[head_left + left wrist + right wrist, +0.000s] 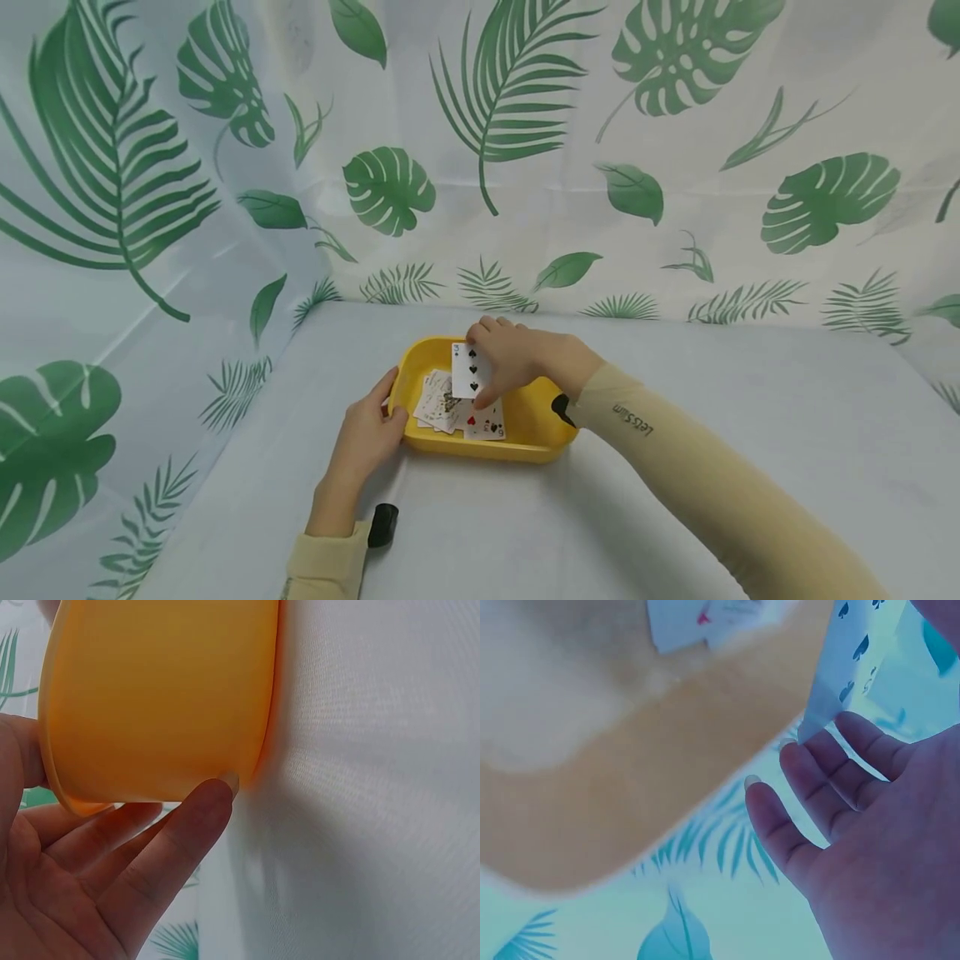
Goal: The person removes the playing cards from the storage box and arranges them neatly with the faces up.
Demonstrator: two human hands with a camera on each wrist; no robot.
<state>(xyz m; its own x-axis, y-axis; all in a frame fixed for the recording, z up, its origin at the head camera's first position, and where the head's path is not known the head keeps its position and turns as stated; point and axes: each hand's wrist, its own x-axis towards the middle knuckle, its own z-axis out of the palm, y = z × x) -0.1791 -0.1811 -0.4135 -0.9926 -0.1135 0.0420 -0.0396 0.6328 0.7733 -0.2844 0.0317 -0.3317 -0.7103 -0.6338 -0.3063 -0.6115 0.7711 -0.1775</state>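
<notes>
A playing card with spade pips (465, 375) is up off the rest, just left of the right hand (512, 354), which has it between thumb and fingers. That hand is drawn in only as far as the card needs; in the right wrist view the little finger stands away from it. Below the right hand and toward its left, other cards (433, 404) lie overlapping in an untidy heap, one with a red heart (471, 421) nearest under the thumb. All of these lie on the floor of a yellow tray (480, 452), which spreads beneath the right hand and to the right of the left hand (367, 435). The left hand grips the tray's near end, its thumb at the rim and its fingers bent about the outer wall.

The step in hand looks like moving one card singly while the tray is steadied; whether the card is rising or being lowered cannot be told. Either way, the next move seems to call for an even pinch on the card, clear of the heap, and a firm left hold. Beyond both hands hangs a leaf-patterned cloth (525, 192); beneath them is a pale surface (480, 525).
</notes>
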